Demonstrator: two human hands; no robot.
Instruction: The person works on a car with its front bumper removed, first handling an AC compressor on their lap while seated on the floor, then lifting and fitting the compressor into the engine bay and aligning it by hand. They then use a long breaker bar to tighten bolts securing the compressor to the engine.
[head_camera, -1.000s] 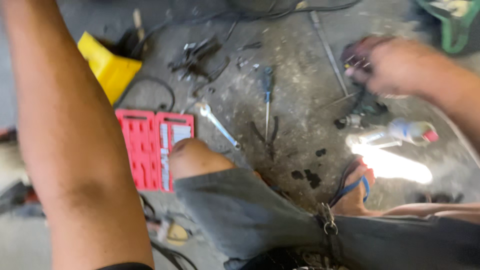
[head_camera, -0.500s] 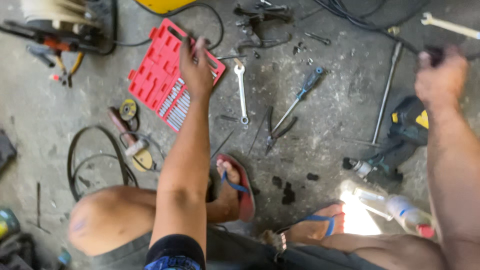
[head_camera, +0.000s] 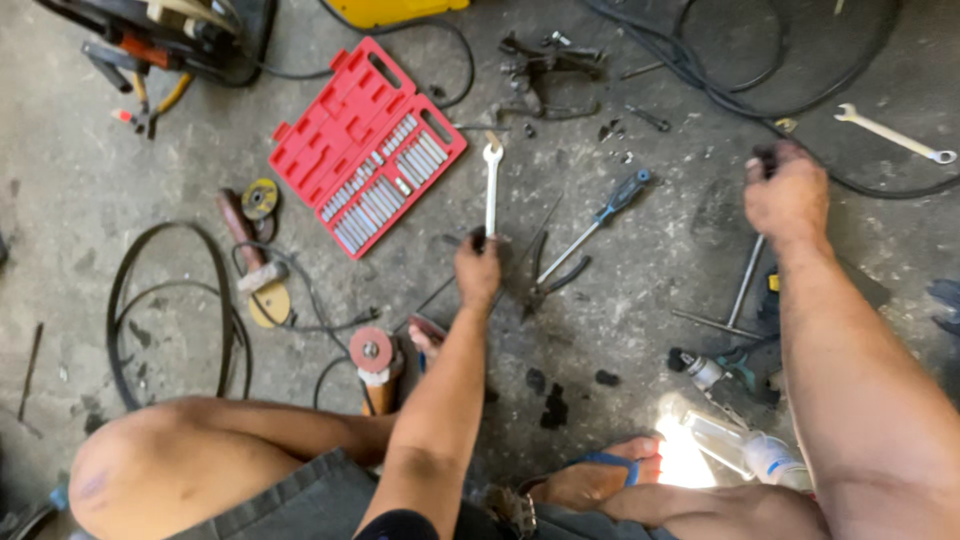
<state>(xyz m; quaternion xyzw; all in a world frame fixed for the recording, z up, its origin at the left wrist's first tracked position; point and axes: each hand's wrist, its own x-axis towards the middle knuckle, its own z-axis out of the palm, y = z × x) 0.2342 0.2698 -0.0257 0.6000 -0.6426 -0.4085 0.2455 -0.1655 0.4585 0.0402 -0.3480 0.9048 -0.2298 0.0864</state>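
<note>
My left hand (head_camera: 477, 272) is closed around the lower end of a silver open-end wrench (head_camera: 491, 185) that lies pointing away from me on the concrete floor. My right hand (head_camera: 787, 195) is further right and clenched on a small dark object (head_camera: 766, 158) that I cannot identify. An open red socket set case (head_camera: 366, 142) lies just left of the wrench. A blue-handled screwdriver (head_camera: 598, 222) and dark pliers (head_camera: 552, 280) lie between my two hands.
A second silver wrench (head_camera: 893, 134) and black cables (head_camera: 700, 70) lie at the far right. A thin metal rod (head_camera: 745, 282), an angle grinder (head_camera: 372, 362), a black belt loop (head_camera: 170, 310), a hammer (head_camera: 250, 262), a yellow object (head_camera: 400, 10). My knee (head_camera: 170, 470) and sandalled foot (head_camera: 600, 478) sit in front.
My left hand has moved from the red case to the wrench and closed on its end. My right hand dropped lower and left. The view shifted downward.
</note>
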